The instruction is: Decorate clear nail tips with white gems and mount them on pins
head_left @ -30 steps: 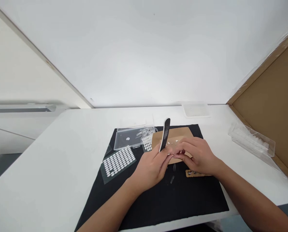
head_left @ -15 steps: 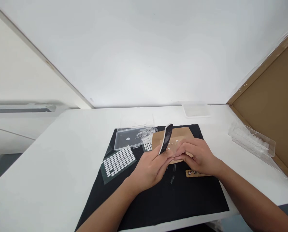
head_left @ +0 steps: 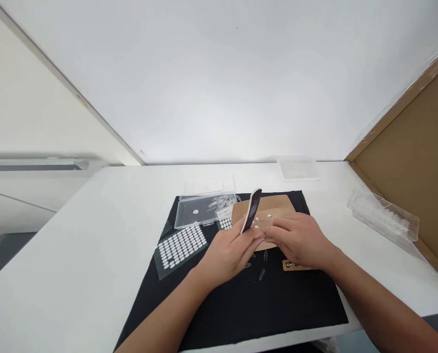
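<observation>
My left hand (head_left: 228,252) is closed on a curved nail file (head_left: 253,210), black-faced with a white edge, which points up between thumb and fingers. Its fingertips meet those of my right hand (head_left: 303,241), pinched together over a brown sheet (head_left: 279,202). Whatever the right fingers hold is too small or hidden to name. Small white pieces (head_left: 269,215) lie on the sheet. Several clear nail tips (head_left: 262,274) rest on the black mat (head_left: 255,314) just below the hands. Partly under my right wrist is a small tan strip (head_left: 294,266) with metal bits on it.
A clear open case (head_left: 189,212) full of clear nail tips stands at the mat's back left. Before it lies a dark sheet of white ovals (head_left: 182,246). A shallow clear tray (head_left: 299,169) is at the back, another clear box (head_left: 384,215) by the cardboard wall (head_left: 413,147) at right.
The right hand's fingers have curled in and rolled slightly downward at the meeting point. The left hand and nail file have stayed nearly in place.
</observation>
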A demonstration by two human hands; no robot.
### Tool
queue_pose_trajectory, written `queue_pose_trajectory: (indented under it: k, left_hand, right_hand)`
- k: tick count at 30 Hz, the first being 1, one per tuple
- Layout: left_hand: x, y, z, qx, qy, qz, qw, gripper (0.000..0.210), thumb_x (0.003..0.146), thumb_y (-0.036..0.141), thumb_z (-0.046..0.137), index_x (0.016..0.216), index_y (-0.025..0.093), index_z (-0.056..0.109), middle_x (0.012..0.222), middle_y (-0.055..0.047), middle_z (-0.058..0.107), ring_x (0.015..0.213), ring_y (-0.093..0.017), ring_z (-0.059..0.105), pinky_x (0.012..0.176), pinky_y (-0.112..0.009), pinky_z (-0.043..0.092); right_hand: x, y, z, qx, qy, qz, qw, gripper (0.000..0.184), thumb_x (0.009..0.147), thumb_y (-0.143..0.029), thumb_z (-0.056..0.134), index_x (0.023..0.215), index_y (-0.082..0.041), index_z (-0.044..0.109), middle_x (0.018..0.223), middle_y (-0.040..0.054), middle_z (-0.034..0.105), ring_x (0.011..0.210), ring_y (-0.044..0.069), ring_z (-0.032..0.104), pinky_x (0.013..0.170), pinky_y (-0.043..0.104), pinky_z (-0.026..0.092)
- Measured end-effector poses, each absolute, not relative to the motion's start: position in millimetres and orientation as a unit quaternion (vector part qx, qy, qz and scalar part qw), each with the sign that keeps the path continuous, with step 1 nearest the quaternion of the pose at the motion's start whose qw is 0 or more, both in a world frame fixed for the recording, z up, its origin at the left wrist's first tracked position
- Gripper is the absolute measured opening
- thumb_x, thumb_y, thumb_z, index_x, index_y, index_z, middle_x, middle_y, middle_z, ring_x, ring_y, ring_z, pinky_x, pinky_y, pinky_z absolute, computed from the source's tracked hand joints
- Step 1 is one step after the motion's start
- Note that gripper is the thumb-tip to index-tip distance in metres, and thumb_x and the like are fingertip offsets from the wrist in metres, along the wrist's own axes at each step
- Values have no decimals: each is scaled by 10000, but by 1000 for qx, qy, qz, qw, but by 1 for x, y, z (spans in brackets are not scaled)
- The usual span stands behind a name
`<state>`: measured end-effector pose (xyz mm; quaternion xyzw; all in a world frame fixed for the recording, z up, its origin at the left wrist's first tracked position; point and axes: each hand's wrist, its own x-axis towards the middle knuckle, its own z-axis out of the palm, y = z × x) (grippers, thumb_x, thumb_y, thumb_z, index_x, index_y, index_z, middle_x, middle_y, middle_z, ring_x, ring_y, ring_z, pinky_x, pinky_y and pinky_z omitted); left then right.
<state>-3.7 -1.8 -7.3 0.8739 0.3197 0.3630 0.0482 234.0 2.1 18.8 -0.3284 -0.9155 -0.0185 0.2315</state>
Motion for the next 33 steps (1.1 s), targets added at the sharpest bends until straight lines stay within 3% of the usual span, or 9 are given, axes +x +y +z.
queue_pose_trajectory:
  k: [5, 13, 17, 20, 27, 33]
  left_hand:
    - [-4, 0, -5, 876, 322, 355, 60, 165, 1097, 244, 504, 1153, 201, 654, 946, -56, 679, 736, -159, 664, 644, -247, 506]
    - [-8, 1, -10, 863, 310, 376, 132, 349, 1089, 149, 392, 1386, 257, 539, 998, -31, 707, 693, -143, 667, 648, -252, 533]
    - [-4, -4, -16, 827, 374, 391, 154, 382, 1086, 180, 439, 1464, 229, 464, 1192, -94, 742, 982, -219, 759, 838, -340, 620]
    - [-2, -8, -14, 816, 400, 388, 154, 464, 1095, 220, 443, 1545, 162, 347, 1381, -184, 668, 1238, -279, 707, 994, -425, 611]
    - [1, -8, -2, 815, 412, 332, 236, 308, 1115, 267, 408, 1385, 192, 538, 1234, -127, 732, 1097, -253, 751, 902, -375, 627]
    - [5, -6, -3, 825, 374, 384, 180, 337, 1102, 201, 444, 1416, 201, 565, 1256, -119, 735, 1133, -233, 725, 987, -372, 603]
  right_hand:
    - [232, -4, 16, -362, -904, -6, 228, 227, 1066, -224, 450, 1006, -231, 669, 733, -2, 589, 577, 141, 431, 530, 310, 176]
    - [235, -4, 20, -388, -876, 8, 286, 266, 1112, -299, 422, 909, -216, 573, 689, -8, 656, 551, 142, 473, 597, 317, 277]
    - [234, 0, 16, -380, -858, -31, 345, 225, 1095, -208, 430, 907, -206, 555, 702, -9, 659, 580, 143, 505, 710, 343, 338]
    - [233, 2, 14, -386, -844, -24, 372, 208, 1091, -175, 428, 931, -203, 557, 729, -10, 674, 600, 139, 535, 756, 357, 344]
    - [229, 1, 8, -410, -805, -18, 428, 152, 1066, -166, 496, 997, -217, 623, 707, -17, 699, 562, 138, 553, 728, 371, 355]
    - [228, 1, 6, -412, -799, -18, 437, 157, 1062, -157, 491, 1002, -219, 622, 717, -7, 720, 566, 141, 590, 727, 376, 379]
